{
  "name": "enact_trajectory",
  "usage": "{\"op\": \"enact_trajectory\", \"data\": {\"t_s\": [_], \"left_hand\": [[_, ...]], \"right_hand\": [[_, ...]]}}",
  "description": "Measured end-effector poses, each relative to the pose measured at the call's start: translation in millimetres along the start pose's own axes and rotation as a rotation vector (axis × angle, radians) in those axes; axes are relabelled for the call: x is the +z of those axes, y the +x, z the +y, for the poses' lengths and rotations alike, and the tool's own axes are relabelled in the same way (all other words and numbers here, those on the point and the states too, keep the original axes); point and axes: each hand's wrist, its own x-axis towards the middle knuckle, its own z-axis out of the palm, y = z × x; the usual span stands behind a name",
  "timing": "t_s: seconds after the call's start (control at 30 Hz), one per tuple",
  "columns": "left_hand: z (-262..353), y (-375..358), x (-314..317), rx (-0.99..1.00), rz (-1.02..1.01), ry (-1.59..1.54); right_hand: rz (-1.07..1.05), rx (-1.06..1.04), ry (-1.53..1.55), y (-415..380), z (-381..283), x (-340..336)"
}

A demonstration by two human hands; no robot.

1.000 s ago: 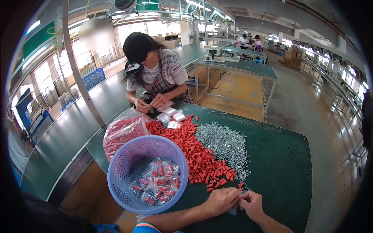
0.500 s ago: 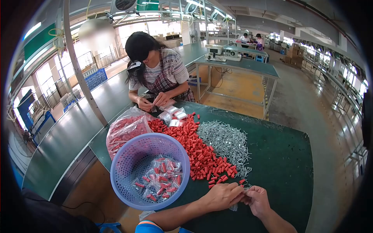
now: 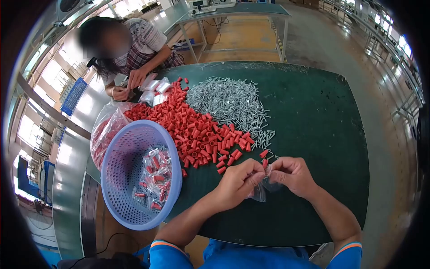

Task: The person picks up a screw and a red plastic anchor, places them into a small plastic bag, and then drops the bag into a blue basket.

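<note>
My left hand (image 3: 239, 181) and my right hand (image 3: 293, 176) meet over the green table (image 3: 313, 121), both closed on a small clear plastic bag (image 3: 259, 193). A red piece (image 3: 265, 163) shows at the fingertips, by the bag's opening; whether it is inside cannot be made out. Beyond my hands lie a pile of red cone-shaped pieces (image 3: 197, 130) and a heap of silver screws (image 3: 228, 101). To the left, a purple perforated basket (image 3: 116, 179) holds several bags with red pieces.
Across the table's left corner, a person (image 3: 143, 42) works with both hands near white packets (image 3: 156, 89). A big clear bag of red pieces (image 3: 105, 132) lies behind the basket. Another table (image 3: 242, 9) stands farther back.
The view has tilted down and turned, so the table fills more of it. My hands have drawn the small bag into clearer sight, and a red piece now shows between them.
</note>
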Motion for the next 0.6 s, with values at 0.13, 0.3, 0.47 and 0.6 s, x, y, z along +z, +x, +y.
{"op": "enact_trajectory", "data": {"t_s": [0.13, 0.3, 0.47, 0.6], "left_hand": [[-2, 0, -3, 0.095, -0.011, 0.010], [12, -10, -20, 0.146, 0.151, 0.224], [-5, -8, -3, 0.190, 0.032, 0.332], [-22, -14, -1, 0.360, 0.026, 0.370]], "right_hand": [[0.001, 0.063, 0.052, 0, 5, -4], [0.138, 0.104, -0.214, 0, -16, -7], [0.299, -0.346, -1.021, 46, -29, -20], [0.392, -0.223, -1.315, 104, -24, -35]]}}
